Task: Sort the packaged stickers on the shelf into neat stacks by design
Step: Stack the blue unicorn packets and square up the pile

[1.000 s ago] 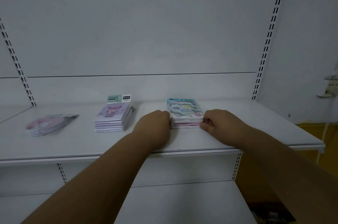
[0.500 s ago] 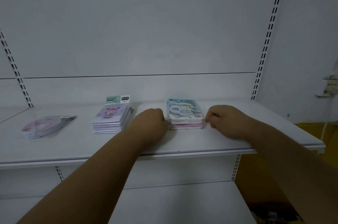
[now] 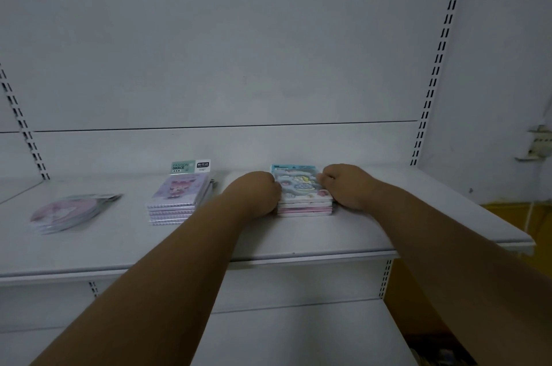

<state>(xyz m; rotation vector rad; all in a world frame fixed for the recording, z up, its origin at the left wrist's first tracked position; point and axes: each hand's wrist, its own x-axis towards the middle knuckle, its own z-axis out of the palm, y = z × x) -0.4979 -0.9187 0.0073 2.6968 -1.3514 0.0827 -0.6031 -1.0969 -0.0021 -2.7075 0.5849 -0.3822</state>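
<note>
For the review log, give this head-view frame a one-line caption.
Left hand and right hand grip the blue-topped sticker stack on the shelf.

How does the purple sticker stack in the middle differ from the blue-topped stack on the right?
The purple rectangular sticker stack lies untouched; the blue-topped rectangular sticker stack sits between the left hand and right hand, which press its sides. The purple stack's top pack shows a pink character under a green header; the blue-topped stack shows clouds over pink-edged packs. Both lie flat on the white metal shelf.
</note>
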